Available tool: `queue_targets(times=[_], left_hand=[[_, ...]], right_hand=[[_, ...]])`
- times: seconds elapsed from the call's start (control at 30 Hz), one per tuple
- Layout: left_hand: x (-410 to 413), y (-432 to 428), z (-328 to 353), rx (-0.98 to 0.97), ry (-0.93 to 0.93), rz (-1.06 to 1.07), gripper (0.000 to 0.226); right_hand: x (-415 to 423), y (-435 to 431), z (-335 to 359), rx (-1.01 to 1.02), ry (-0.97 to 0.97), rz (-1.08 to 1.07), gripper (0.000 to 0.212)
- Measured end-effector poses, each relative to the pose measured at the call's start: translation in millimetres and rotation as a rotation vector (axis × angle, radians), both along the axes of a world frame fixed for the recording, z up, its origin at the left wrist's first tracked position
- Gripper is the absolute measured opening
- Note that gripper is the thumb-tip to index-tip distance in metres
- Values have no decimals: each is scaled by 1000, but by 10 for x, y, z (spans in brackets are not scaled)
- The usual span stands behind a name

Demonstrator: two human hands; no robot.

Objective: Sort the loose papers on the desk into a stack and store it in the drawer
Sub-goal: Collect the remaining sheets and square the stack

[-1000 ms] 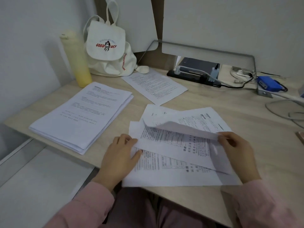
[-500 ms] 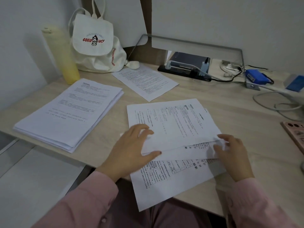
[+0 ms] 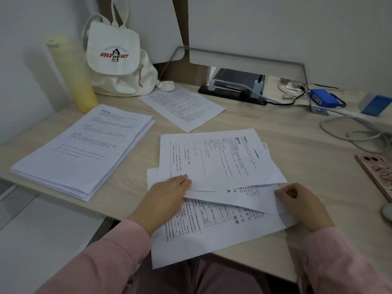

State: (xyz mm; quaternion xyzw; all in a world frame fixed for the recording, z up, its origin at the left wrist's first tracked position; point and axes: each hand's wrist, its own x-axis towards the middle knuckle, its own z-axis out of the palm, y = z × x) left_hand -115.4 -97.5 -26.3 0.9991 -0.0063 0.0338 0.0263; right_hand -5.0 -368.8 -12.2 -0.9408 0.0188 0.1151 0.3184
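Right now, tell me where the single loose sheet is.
The single loose sheet lies flat toward the desk's back, just in front of the white backpack, right of the thick paper stack.

Pink long sleeves (image 3: pixel 110 259) on both arms, buttoned cuffs; hands bare.

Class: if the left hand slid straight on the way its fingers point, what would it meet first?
The left hand points up and right, fingertips already on the top sheet; it would probably ride further over that sheet, with bare desk beyond.
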Motion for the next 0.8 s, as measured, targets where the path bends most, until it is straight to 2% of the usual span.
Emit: queue_targets(times=[0.07,0.13,0.23,0.33,0.47,0.6,0.8], left_hand=[[-34,54,18,-26,-47,-18,55],[-43,104,-46,-37,-99,15,58],[-83,89,26,-224,-133,50,42],[-65,135,63,-240,-170,187,40],[-86,195,161,-303,-238,229,39],[-143,236,260,-284,-322,258,35],[-89,206,407,-234,-383,235,29]], right_hand=[[3,-9,-3,20,-24,9,14],[-9,-3,29,136,-20,11,12],[-103,46,118,389,67,-4,10],[-193,80,161,697,226,-86,14],[-187,47,131,609,130,-50,21],[-162,-22,141,782,3,-238,21],[-65,-273,-1,901,-259,-567,25]])
